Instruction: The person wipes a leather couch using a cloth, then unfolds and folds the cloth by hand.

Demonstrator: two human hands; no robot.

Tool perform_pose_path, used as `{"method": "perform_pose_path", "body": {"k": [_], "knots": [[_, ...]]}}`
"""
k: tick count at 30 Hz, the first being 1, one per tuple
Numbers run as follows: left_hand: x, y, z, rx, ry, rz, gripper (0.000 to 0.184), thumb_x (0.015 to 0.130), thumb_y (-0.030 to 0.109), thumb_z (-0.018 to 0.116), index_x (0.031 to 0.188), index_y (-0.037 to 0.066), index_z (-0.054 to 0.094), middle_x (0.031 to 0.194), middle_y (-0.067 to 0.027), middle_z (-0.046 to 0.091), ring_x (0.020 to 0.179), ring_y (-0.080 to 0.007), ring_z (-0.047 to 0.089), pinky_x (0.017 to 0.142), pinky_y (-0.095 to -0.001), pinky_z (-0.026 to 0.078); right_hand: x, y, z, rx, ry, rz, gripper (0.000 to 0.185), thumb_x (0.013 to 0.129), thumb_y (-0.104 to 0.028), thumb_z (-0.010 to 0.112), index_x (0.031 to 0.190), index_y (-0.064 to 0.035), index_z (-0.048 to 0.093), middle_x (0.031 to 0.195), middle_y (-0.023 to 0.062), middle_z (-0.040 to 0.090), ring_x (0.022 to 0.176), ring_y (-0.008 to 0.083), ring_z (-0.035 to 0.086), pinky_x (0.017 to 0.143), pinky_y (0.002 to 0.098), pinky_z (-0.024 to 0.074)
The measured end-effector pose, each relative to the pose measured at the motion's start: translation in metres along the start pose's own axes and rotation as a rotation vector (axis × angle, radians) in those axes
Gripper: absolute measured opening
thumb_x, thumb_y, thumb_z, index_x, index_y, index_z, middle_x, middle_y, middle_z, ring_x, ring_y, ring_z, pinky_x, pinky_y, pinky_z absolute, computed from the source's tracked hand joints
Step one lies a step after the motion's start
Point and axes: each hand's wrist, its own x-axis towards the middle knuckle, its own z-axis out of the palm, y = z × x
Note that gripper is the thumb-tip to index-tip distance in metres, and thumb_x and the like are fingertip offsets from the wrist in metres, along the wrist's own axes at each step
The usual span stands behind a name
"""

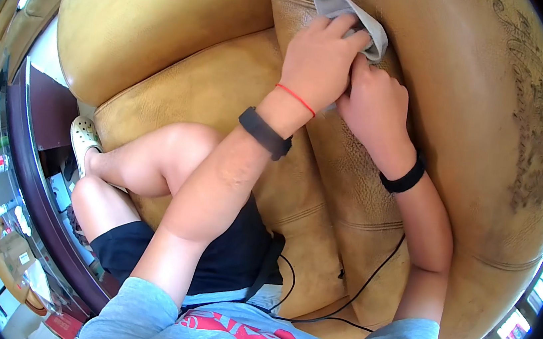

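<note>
A light grey cloth point(338, 3) is bunched up against the tan leather sofa point(222, 70), at the seam between seat, back and armrest. My left hand point(318, 61), with a red string and a dark band on its wrist, grips the cloth with bent fingers that dip into its folds. Right beside it, my right hand point(376, 104) is curled closed, its fingers at the cloth's lower edge; a scrap of grey shows between the two hands. The fingertips of both hands are partly hidden.
A dark-framed glass table point(38, 163) on the left carries bottles and a brown package point(15, 253). A black cable point(365, 284) runs across the seat by my body. The thick armrest point(484, 127) with dark printed lettering rises on the right. My bent legs rest at left.
</note>
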Motion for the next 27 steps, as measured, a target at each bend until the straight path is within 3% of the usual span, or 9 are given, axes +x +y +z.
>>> {"method": "perform_pose_path", "body": {"k": [5,14,17,20,23,27], "knots": [[-0.007,-0.005,0.017,0.066,-0.034,0.102,0.03,0.084,0.012,0.066,0.114,0.015,0.072,0.117,-0.0043,0.065,0.101,-0.0318,0.06,0.087,-0.0422,0.054,-0.003,0.004,0.001,-0.053,-0.09,-0.017,0.02,0.077,-0.014,0.073,0.09,-0.0006,0.067,0.074,0.0178,0.072,0.066,0.0367,0.072,0.059,0.0467,0.0583],[-0.003,0.0,0.0,-0.029,-0.423,-0.042,0.024,0.083,0.013,0.063,0.103,0.014,0.075,0.108,-0.0077,0.069,0.102,-0.0348,0.067,0.083,-0.0456,0.056,-0.003,0.01,-0.002,0.014,-0.163,-0.068,0.014,0.072,-0.017,0.077,0.078,-0.0045,0.075,0.077,0.0175,0.072,0.073,0.0355,0.073,0.065,0.0461,0.0592],[-0.009,-0.001,0.0,-0.075,-0.48,-0.047,0.022,0.082,0.012,0.063,0.099,0.012,0.076,0.102,-0.0114,0.072,0.098,-0.0376,0.069,0.081,-0.0473,0.057,-0.006,0.008,-0.005,0.021,-0.186,-0.093,0.017,0.072,-0.021,0.078,0.077,-0.004,0.075,0.077,0.0178,0.072,0.074,0.036,0.073,0.066,0.0468,0.0589],[-0.005,0.002,-0.008,-0.044,-0.702,-0.203,0.021,0.079,0.01,0.066,0.097,0.008,0.076,0.098,-0.0182,0.074,0.096,-0.0404,0.069,0.083,-0.0479,0.057,-0.004,0.008,-0.004,0.126,-0.319,-0.065,0.024,0.074,-0.027,0.079,0.081,-0.0034,0.077,0.081,0.019,0.073,0.076,0.0366,0.073,0.068,0.0461,0.0594],[-0.009,-0.003,-0.007,-0.096,-0.848,-0.207,0.023,0.076,0.009,0.068,0.097,0.004,0.076,0.096,-0.025,0.073,0.094,-0.0434,0.069,0.084,-0.0484,0.056,-0.006,0.013,0.009,0.339,-0.48,-0.048,0.032,0.075,-0.033,0.08,0.085,-0.003,0.078,0.085,0.0202,0.074,0.079,0.0372,0.074,0.072,0.0453,0.0601],[-0.011,-0.007,-0.01,-0.137,-0.864,-0.163,0.024,0.075,0.007,0.068,0.098,0.001,0.075,0.096,-0.027,0.072,0.093,-0.0451,0.069,0.083,-0.0486,0.056,-0.006,0.005,0.005,0.26,-0.521,-0.028,0.036,0.074,-0.037,0.081,0.088,-0.0031,0.078,0.088,0.0206,0.074,0.082,0.0372,0.074,0.074,0.0448,0.0604]]}}
